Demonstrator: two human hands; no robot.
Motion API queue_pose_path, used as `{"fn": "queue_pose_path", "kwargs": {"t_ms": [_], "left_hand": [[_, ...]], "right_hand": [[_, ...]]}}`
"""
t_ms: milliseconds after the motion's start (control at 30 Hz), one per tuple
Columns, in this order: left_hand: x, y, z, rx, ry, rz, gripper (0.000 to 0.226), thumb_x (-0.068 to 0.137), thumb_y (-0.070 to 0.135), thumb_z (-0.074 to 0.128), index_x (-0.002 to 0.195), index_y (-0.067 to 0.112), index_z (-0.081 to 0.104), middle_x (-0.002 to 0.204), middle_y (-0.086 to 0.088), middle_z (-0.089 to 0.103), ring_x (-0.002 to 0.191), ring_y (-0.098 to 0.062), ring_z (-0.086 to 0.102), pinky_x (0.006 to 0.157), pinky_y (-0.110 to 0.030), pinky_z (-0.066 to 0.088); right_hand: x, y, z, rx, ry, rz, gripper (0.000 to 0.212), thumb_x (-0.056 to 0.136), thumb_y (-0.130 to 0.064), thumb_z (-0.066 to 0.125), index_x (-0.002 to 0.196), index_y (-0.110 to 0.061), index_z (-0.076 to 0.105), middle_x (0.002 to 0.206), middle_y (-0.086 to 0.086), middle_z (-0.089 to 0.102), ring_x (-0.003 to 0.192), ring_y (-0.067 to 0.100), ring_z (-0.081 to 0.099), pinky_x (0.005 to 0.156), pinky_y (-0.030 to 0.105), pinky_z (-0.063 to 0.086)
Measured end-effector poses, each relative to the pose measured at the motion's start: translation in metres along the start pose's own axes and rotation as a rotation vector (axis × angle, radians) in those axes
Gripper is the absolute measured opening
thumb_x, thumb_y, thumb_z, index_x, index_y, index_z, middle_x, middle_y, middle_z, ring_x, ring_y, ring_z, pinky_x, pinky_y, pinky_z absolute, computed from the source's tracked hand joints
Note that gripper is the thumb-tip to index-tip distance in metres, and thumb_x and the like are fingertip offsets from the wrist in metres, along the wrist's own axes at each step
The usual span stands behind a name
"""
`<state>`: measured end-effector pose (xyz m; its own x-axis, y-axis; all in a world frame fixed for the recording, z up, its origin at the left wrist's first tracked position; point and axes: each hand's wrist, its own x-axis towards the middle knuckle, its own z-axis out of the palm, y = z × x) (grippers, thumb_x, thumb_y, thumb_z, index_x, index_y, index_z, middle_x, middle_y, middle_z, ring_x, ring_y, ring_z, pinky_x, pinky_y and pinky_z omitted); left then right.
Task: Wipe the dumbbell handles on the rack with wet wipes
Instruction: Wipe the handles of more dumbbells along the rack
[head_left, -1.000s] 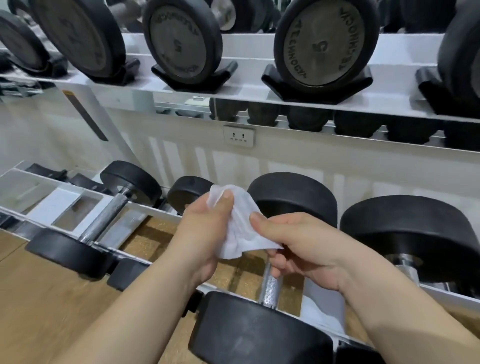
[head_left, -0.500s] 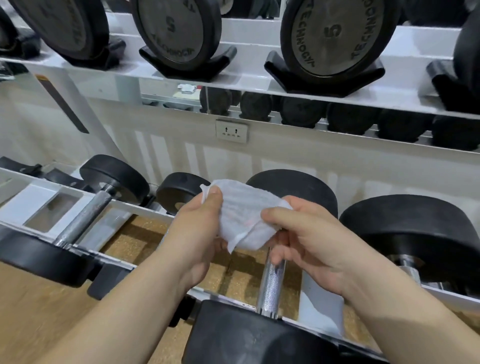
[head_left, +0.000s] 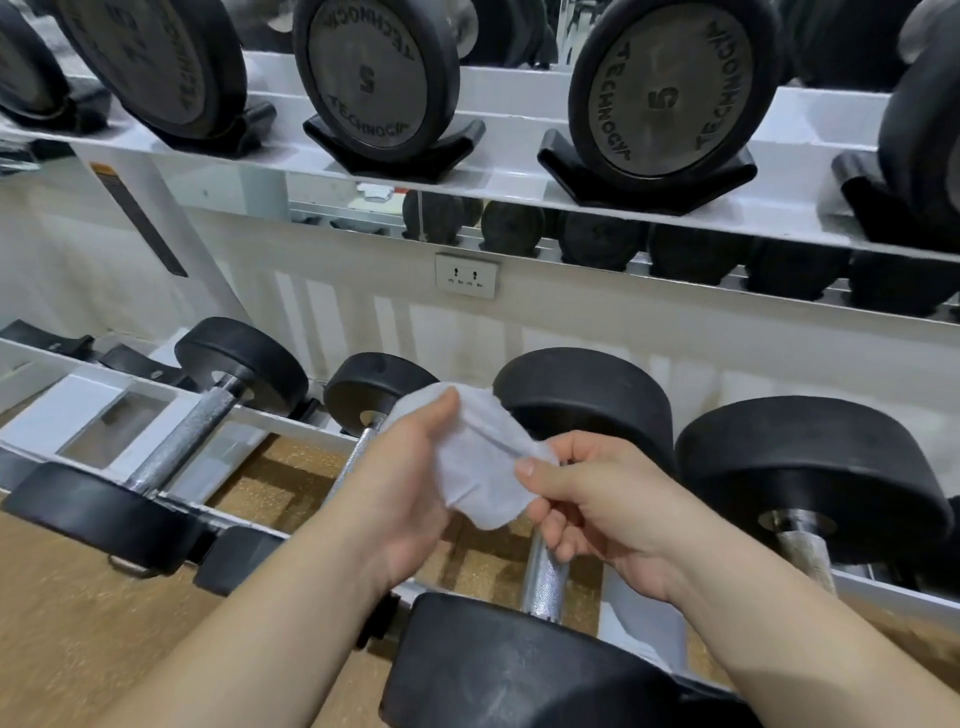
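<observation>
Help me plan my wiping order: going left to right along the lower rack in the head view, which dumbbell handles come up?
Leftmost handle → second handle, partly behind the left hand → third handle, below the wet wipe and right hand → fourth handle, far right.

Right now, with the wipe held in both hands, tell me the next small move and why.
Probably lower the wet wipe onto the chrome handle just below and wrap it round. The left hand and right hand both pinch the wipe, spread open in the air, and it does not yet touch the handle.
</observation>
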<state>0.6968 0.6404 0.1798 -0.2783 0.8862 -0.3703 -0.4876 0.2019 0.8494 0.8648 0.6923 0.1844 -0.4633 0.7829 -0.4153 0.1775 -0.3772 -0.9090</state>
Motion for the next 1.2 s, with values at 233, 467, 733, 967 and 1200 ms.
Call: {"fn": "queue_pose_path", "kwargs": {"t_ms": [233, 467, 733, 967, 1200], "left_hand": [[0.013, 0.005, -0.024, 0.091, 0.183, 0.075, 0.038, 0.094, 0.028, 0.072, 0.123, 0.003, 0.067, 0.115, -0.026, 0.073, 0.102, -0.035, 0.074, 0.086, -0.051, 0.061], [0.011, -0.015, 0.002, 0.861, 0.133, -0.006, 0.022, 0.094, 0.031, 0.063, 0.106, 0.013, 0.07, 0.089, -0.008, 0.077, 0.086, -0.028, 0.075, 0.074, -0.043, 0.063], [0.039, -0.045, 0.027, 0.41, -0.257, -0.393, 0.019, 0.101, 0.022, 0.051, 0.11, 0.014, 0.065, 0.115, -0.022, 0.072, 0.106, -0.039, 0.07, 0.098, -0.05, 0.053], [0.055, -0.046, 0.035, 0.063, -0.38, -0.443, 0.044, 0.106, 0.017, 0.035, 0.14, -0.004, 0.052, 0.137, -0.036, 0.058, 0.132, -0.048, 0.056, 0.116, -0.063, 0.038], [0.033, -0.048, 0.017, 0.394, -0.601, -0.633, 0.041, 0.099, 0.023, 0.04, 0.121, 0.002, 0.069, 0.129, -0.024, 0.066, 0.115, -0.036, 0.062, 0.115, -0.052, 0.043]], "right_hand": [[-0.028, -0.02, -0.01, -0.438, -0.065, 0.076, 0.034, 0.095, -0.04, 0.074, 0.107, -0.01, 0.066, 0.073, 0.017, 0.073, 0.053, 0.023, 0.065, 0.046, 0.029, 0.053], [-0.008, -0.054, -0.037, -0.873, 0.547, -0.574, 0.021, 0.089, -0.046, 0.076, 0.084, -0.027, 0.071, 0.071, -0.011, 0.063, 0.07, 0.004, 0.059, 0.066, 0.028, 0.049], [0.022, -0.018, -0.056, -0.825, 0.504, -0.649, 0.047, 0.082, -0.065, 0.072, 0.124, -0.042, 0.07, 0.117, -0.018, 0.052, 0.118, 0.011, 0.056, 0.097, 0.042, 0.053], [0.026, -0.02, -0.063, -0.79, 0.491, -0.675, 0.045, 0.077, -0.067, 0.074, 0.116, -0.045, 0.069, 0.112, -0.018, 0.055, 0.116, 0.008, 0.057, 0.098, 0.039, 0.052], [0.032, -0.022, -0.069, -0.755, 0.447, -0.683, 0.051, 0.07, -0.074, 0.07, 0.113, -0.047, 0.068, 0.111, -0.02, 0.055, 0.115, 0.006, 0.057, 0.1, 0.038, 0.052]]}}
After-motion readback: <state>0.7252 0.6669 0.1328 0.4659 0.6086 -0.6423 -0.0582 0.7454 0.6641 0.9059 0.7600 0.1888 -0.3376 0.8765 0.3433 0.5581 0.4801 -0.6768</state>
